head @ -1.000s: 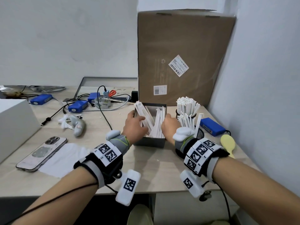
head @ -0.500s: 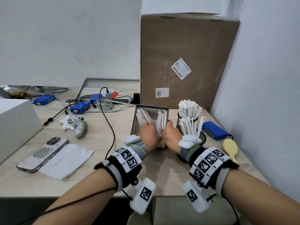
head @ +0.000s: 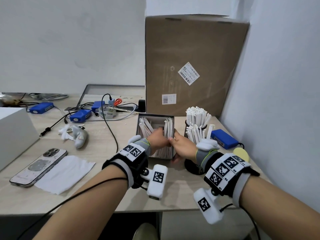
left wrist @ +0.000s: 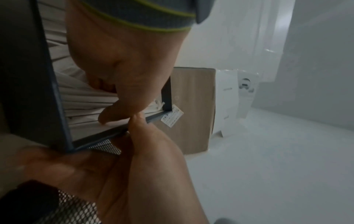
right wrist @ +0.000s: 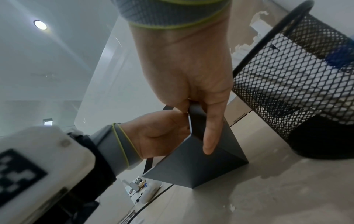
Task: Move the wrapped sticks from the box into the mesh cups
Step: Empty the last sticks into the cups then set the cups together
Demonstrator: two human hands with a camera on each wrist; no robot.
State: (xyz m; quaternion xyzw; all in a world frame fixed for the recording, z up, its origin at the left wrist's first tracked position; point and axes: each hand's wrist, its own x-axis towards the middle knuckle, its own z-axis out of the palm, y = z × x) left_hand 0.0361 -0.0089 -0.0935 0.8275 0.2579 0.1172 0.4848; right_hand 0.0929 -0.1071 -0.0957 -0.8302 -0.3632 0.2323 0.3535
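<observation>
A dark open box (head: 155,116) lies on the table with white wrapped sticks (head: 168,130) leaning along both its long walls. My left hand (head: 155,140) reaches into the box, and in the left wrist view its fingers (left wrist: 109,115) curl over a bundle of sticks (left wrist: 86,97) by the right wall. My right hand (head: 181,148) pinches the box's right wall near the front corner, index finger (right wrist: 210,133) straight down the outside of the box (right wrist: 191,166). Right of the box stand two black mesh cups, the far cup (head: 204,126) and the near cup (head: 193,168), both full of sticks.
A tall cardboard box (head: 190,66) stands behind, and the wall runs close on the right. A blue pack (head: 223,139) and a yellow object (head: 240,153) lie beyond the cups. A phone (head: 38,167), white paper (head: 64,174), cables and a white box (head: 15,132) fill the left.
My left hand has moved from the box's left side across to the sticks by the right wall. My right hand has stayed on the right wall.
</observation>
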